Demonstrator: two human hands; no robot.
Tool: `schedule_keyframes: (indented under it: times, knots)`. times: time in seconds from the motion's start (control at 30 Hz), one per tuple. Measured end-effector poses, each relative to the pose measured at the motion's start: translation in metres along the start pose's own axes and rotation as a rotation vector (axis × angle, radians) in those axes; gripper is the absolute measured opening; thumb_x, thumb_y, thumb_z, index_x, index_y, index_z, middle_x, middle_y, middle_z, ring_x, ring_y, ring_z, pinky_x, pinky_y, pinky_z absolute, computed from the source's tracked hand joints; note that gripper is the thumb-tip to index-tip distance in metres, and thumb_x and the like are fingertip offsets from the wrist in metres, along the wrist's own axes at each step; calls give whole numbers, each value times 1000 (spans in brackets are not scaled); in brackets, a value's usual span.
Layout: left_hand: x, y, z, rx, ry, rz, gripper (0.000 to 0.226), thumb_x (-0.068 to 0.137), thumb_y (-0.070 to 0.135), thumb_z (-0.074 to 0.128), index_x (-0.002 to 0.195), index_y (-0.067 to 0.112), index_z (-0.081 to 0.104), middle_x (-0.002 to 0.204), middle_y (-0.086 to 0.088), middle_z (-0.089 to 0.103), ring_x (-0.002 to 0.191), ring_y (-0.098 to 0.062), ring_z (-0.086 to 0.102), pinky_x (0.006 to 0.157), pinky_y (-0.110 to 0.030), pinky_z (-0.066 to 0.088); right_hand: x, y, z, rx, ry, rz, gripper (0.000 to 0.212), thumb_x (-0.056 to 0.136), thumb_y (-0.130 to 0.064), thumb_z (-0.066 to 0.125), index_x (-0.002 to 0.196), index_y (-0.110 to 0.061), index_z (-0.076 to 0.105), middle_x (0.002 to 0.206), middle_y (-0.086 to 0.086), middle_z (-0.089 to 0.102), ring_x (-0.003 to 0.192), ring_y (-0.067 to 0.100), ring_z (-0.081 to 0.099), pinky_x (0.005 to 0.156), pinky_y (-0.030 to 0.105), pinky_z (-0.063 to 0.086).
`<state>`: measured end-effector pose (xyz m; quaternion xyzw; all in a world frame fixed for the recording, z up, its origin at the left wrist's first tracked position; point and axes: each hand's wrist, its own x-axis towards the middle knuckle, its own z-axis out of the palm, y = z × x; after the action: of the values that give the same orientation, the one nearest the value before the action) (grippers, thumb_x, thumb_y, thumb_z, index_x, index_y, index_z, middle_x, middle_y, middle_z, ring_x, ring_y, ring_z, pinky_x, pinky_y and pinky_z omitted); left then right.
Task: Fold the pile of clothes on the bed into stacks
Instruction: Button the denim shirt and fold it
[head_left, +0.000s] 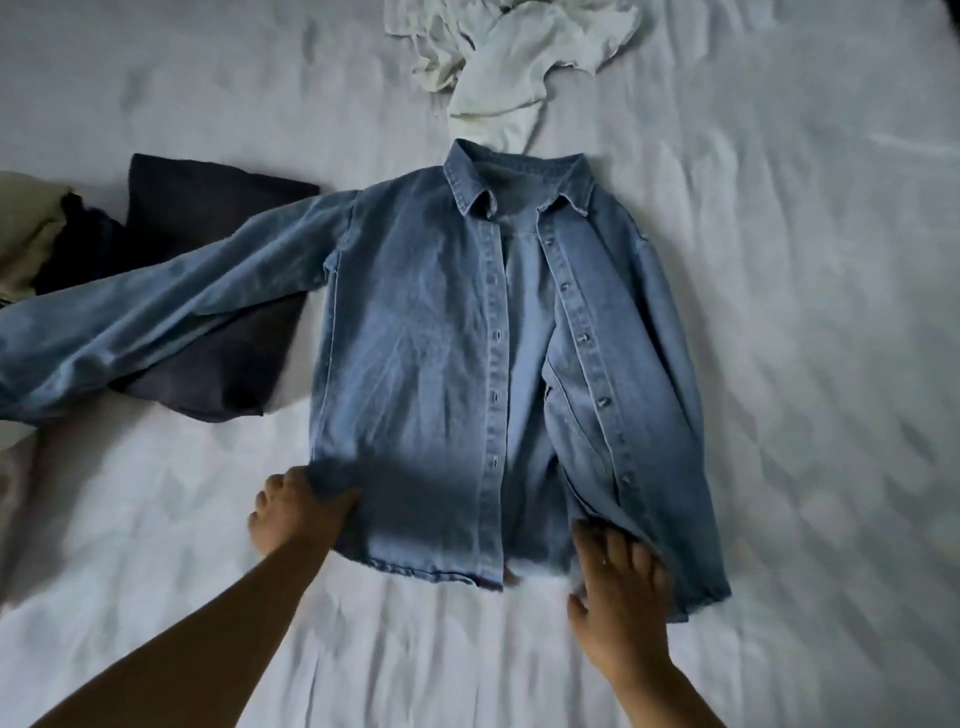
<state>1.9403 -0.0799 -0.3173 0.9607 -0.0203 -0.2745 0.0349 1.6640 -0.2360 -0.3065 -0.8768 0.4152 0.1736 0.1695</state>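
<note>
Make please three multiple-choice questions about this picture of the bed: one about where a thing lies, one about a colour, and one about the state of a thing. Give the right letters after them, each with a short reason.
1. Where does the white garment lie?
A. beyond the shirt's collar
B. under the left hand
C. on the long sleeve

2. What colour is the shirt spread on the bed?
A. red
B. blue
C. yellow

3. How is the front of the shirt?
A. buttoned to the collar
B. unbuttoned, lying open
C. rolled into a ball

Answers:
1 A: the white garment sits crumpled at the far side, just past the collar.
2 B: it is blue denim, with one sleeve stretched over a dark cloth.
3 B: the two front edges lie apart, while the left hand grips the hem and the right hand touches the other bottom corner.
</note>
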Motion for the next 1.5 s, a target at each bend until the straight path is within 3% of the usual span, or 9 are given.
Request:
schedule_keyframes:
  times: [0.17, 0.33, 0.5, 0.67, 0.77, 0.9, 1.07, 1.27, 1.5]
  knots:
    - [-6, -9, -14, -462, 15, 16, 20, 81, 26, 71, 82, 9, 62, 76, -9, 62, 76, -32, 57, 62, -34, 43, 21, -9, 20, -162, 98, -349, 67, 29, -15, 84, 94, -17, 69, 105, 13, 64, 102, 32, 45, 83, 44, 31]
    - [-29, -11, -48, -673, 147, 155, 3, 90, 10, 59, 92, 9, 57, 74, -2, 54, 67, -19, 50, 54, -22, 42, 45, -5, -2, -140, 196, -593, 6, 59, -22, 61, 62, -21, 56, 58, -1, 56, 67, 22, 53, 77, 36, 32]
    - [-32, -28, -81, -769, -94, -20, 15, 95, 20, 55, 97, 6, 58, 78, -12, 54, 61, -25, 51, 39, -24, 50, 29, -11, -67, 20, 59, -541, 21, 73, -29, 34, 75, -17, 52, 56, 4, 60, 53, 25, 58, 52, 24, 37]
    - [-22, -65, -68, 173, -176, 37, 44, 87, 49, 59, 116, 16, 53, 117, -15, 60, 101, -31, 57, 80, -34, 49, 9, -22, -61, -111, -289, -578, 22, 86, -36, 43, 91, -19, 55, 96, 7, 68, 92, 28, 62, 72, 29, 35]
    - [-29, -77, -39, 562, -99, 180, 75, 88, 49, 53, 149, 27, 14, 153, -10, 21, 136, -30, 30, 103, -38, 35, -4, -26, -40, -64, -382, -545, 48, 75, -52, 33, 88, -16, 62, 89, 4, 69, 85, 22, 64, 70, 26, 40]
    - [-53, -83, 3, 349, 83, 723, 53, 83, 37, 39, 135, 25, 40, 138, -18, 48, 123, -37, 49, 99, -46, 40, -15, -18, -29, 29, 44, -487, 25, 71, -34, 41, 56, -18, 51, 54, -1, 53, 52, 20, 55, 48, 26, 40]
    - [-103, -20, 36, 137, -57, 864, 44, 77, 42, 40, 114, 25, 58, 121, -8, 62, 108, -26, 61, 79, -38, 55, -3, 24, -42, 96, 409, -89, 23, 75, -21, 40, 64, -10, 58, 65, 12, 55, 57, 34, 55, 54, 37, 41]
    - [-149, 77, 75, -148, -229, 894, 51, 87, 38, 31, 128, 20, 55, 138, -1, 49, 124, -22, 48, 102, -28, 36, 18, 61, -41, -47, -63, 242, 45, 84, -46, 58, 115, -14, 49, 113, 6, 55, 107, 27, 54, 81, 35, 42]
    - [-158, 117, 88, -234, -385, 770, 37, 98, 17, 45, 135, 17, 49, 141, 0, 46, 130, -14, 41, 98, -9, 23, 32, 81, -61, 97, -65, 183, 24, 87, -39, 54, 82, -17, 48, 94, 6, 62, 91, 25, 61, 72, 29, 42]
